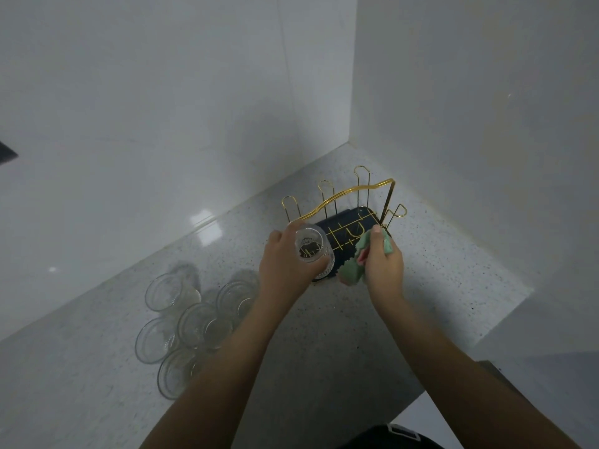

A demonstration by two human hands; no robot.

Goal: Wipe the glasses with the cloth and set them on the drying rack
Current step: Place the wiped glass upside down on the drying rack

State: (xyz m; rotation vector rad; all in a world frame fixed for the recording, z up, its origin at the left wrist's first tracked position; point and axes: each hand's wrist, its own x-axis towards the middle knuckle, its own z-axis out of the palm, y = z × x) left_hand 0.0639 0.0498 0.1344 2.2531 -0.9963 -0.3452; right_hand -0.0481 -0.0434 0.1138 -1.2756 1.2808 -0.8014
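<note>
You held one glass (311, 246) in your left hand (285, 267), your fingers wrapped round its side, with the open mouth tipped up toward you and the base pointing down and away toward the drying rack (348, 218). Its long axis ran roughly from your face down to the rack's near left corner, so the glass would have needed turning over before its mouth could go down over an upright. Your right hand (384, 265) gripped the bunched green cloth (359, 257), thumb on top and fingers curled under it; the cloth sat just beside the glass on its right, and I could not tell whether the two were touching.

The relation that mattered was this: the glass hung right over the rack's near left edge, with the left hand nearer the leftmost gold loop (290, 207) and the right hand nearer the loop at the rack's right end (398, 211). The rack's dark tray (363, 215) lay just behind both hands, and none of the loops in sight carried a glass.

Five more glasses (194, 322) stood clustered on the counter (437, 260) to your left, mouths up, well apart from the rack. I judged the work to be at its start, with the held glass either being wiped or ready to go on the nearest loop.
</note>
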